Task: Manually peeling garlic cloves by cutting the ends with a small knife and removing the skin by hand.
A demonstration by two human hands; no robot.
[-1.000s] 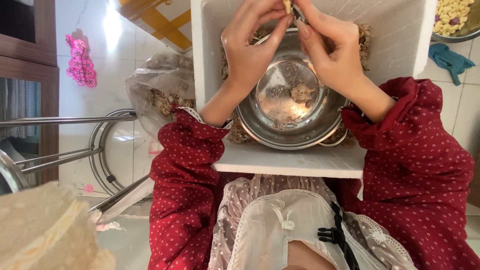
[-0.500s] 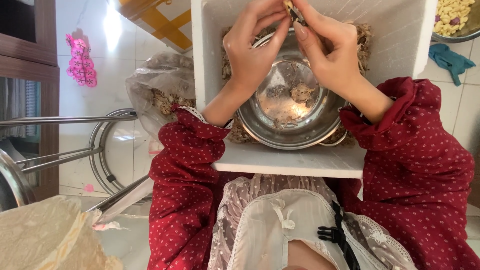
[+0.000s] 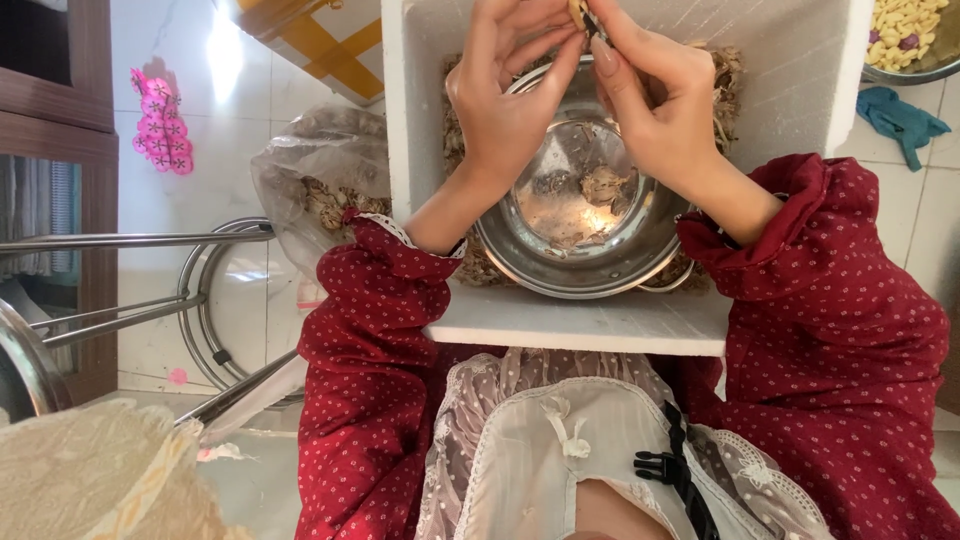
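Top edge cuts the fingertips, and the little piece they pinch barely shows.

The left hand and right hand meet right at the upper edge, so the small pale piece between them is mostly out of frame and too small to identify. The hands cover the far rim of the steel bowl, whose contents are lost in glare. The white foam box runs off the top. The dish of pale kernels is clipped by the corner. The plastic bag sits partly behind the box wall and a red sleeve.
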